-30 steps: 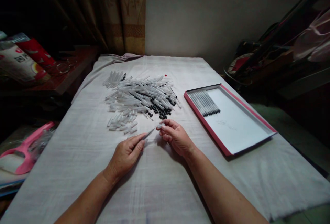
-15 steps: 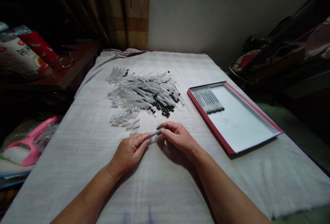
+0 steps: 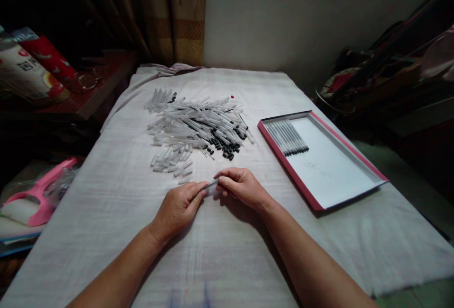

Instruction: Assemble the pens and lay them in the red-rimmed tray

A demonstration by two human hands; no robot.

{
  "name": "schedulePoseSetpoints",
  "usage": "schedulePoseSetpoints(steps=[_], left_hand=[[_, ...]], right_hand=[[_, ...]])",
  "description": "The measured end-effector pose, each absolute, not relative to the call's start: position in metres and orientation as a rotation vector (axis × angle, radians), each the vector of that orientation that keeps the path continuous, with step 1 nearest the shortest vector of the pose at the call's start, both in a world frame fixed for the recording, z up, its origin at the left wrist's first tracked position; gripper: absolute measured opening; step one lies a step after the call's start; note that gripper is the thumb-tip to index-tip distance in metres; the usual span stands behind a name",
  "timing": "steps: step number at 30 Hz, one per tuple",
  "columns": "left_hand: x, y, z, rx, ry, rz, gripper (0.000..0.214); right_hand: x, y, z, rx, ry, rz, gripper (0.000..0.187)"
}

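My left hand [image 3: 178,207] and my right hand [image 3: 241,186] meet low over the white cloth, both pinched on one thin clear pen [image 3: 212,185] held between their fingertips. My left fingers grip its near end and my right fingers close over its far end. Just beyond my hands lies a row of short clear caps [image 3: 172,162]. Farther back spreads a big heap of clear pen barrels with black tips [image 3: 198,123].
A shallow red-edged box lid [image 3: 340,175] sits to the right with several finished pens [image 3: 287,137] lined up in its far corner. A white cloth covers the table [image 3: 227,251]. A pink object [image 3: 39,199] and packets lie off the left side. Dark clutter stands at the right.
My hands have drawn closer together along the pen, the right fingers closing over its far end. The camera tilted slightly.
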State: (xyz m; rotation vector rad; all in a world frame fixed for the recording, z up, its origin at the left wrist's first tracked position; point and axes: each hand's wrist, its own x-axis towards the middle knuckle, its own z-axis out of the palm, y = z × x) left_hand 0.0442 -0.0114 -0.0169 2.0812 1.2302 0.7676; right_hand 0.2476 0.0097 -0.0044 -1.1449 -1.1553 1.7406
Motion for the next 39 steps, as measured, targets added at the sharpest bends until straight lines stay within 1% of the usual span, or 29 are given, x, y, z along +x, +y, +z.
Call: schedulePoseSetpoints(steps=[10,13,17,20,22,24,26,27,29,34,39], left_hand=[[0.048,-0.003,-0.011,1.898,1.244,0.885,0.034],[0.047,-0.002,-0.012,1.858,1.276,0.933,0.034],[0.043,-0.002,-0.014,1.862,1.358,0.912,0.037],[0.043,-0.003,-0.014,1.897,1.381,0.866,0.036],[0.044,-0.003,-0.014,1.915,1.377,0.864,0.035],[0.045,-0.003,-0.013,1.924,1.377,0.863,0.034],[0.046,-0.002,-0.013,1.930,1.384,0.855,0.033],[0.047,-0.002,-0.012,1.930,1.388,0.851,0.033],[0.047,-0.002,-0.012,1.920,1.397,0.846,0.032],[0.047,-0.001,-0.012,1.873,1.414,0.853,0.031],[0.046,-0.001,-0.014,1.873,1.403,0.871,0.029]], right_hand=[[0.228,0.007,-0.008,-1.048,-1.074,1.667,0.032],[0.225,0.011,-0.002,-1.102,-1.092,1.570,0.034],[0.267,0.026,0.027,-1.185,-1.022,1.218,0.036],[0.340,0.050,0.050,-1.372,-1.082,0.737,0.044],[0.396,0.071,0.057,-1.449,-1.074,0.577,0.049],[0.444,0.092,0.055,-1.780,-1.223,0.297,0.047],[0.477,0.112,0.046,-2.200,-1.382,0.138,0.039],[0.487,0.121,0.040,-2.373,-1.477,0.098,0.037],[0.496,0.136,0.028,-2.533,-1.600,0.072,0.037],[0.492,0.158,0.007,-2.544,-1.682,0.103,0.042],[0.492,0.166,0.000,-2.541,-1.701,0.113,0.040]])
